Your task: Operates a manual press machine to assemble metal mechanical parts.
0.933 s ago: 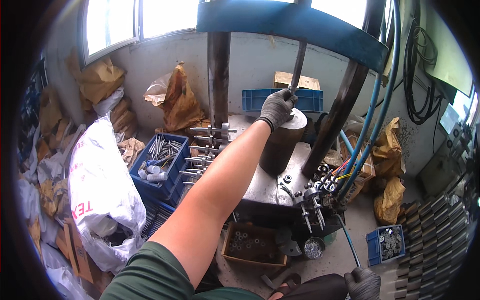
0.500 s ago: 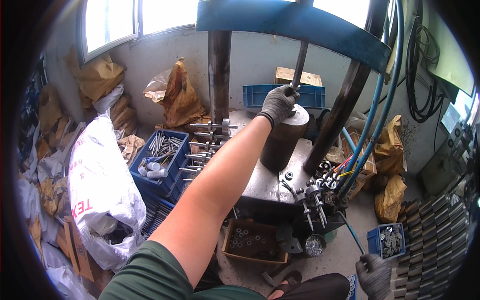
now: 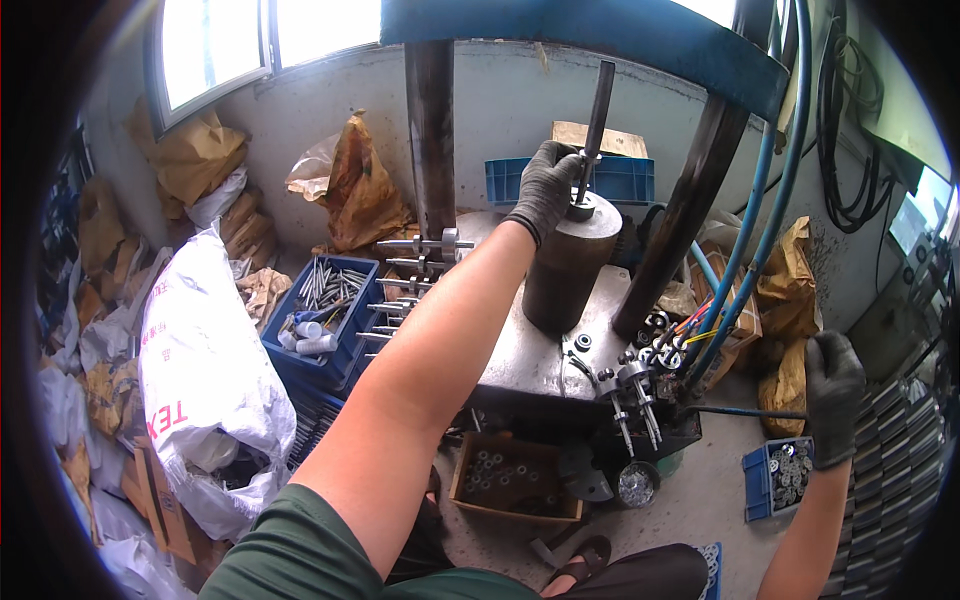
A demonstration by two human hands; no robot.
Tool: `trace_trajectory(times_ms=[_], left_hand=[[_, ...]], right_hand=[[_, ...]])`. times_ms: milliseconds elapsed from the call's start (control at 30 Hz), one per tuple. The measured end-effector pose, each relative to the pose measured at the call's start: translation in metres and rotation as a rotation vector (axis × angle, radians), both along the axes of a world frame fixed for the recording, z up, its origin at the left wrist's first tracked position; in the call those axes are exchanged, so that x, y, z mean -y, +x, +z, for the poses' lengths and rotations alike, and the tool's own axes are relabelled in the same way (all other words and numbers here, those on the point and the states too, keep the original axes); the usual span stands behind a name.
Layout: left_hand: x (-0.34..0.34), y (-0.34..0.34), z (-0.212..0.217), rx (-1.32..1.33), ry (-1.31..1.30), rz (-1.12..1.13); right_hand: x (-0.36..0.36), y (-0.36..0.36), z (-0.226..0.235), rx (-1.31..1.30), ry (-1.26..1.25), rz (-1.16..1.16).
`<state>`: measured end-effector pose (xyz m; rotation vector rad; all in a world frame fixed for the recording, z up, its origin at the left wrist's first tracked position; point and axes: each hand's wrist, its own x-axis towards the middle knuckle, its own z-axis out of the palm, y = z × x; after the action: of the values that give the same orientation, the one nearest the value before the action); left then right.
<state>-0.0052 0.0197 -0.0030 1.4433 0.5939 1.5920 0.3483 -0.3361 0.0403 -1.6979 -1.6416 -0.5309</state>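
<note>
My left hand, in a dark grey glove, is closed around the lower part of an upright metal rod. The rod stands above a small ring on top of a thick steel cylinder. A collar shows on the rod beside my fingertips. My right hand, also gloved, is raised at the right, its fingers pointing up and loosely bent. The end of a thin lever meets its palm side, with no fingers wrapped round it. The cylinder rests on the metal press table.
Shafts with collars line the table's left edge; more shafted parts lie at its right corner. Dark press columns and blue hoses rise nearby. Blue crates, a white sack and a wooden box surround the press.
The rod's top end now shows below the blue beam. My left hand has shifted slightly left. My right hand has risen, and the lever has swung up from slanting down to nearly level.
</note>
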Motion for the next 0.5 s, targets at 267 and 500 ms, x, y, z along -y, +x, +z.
trace_trajectory(times_ms=[267,500], left_hand=[[0.019,0.013,0.007,-0.258,0.073,0.081],[0.016,0.015,0.004,-0.196,0.041,0.015]], right_hand=[[0.161,-0.048,-0.074,-0.097,-0.754,0.064],[0.194,-0.068,-0.118,0.084,-0.746,-0.006]])
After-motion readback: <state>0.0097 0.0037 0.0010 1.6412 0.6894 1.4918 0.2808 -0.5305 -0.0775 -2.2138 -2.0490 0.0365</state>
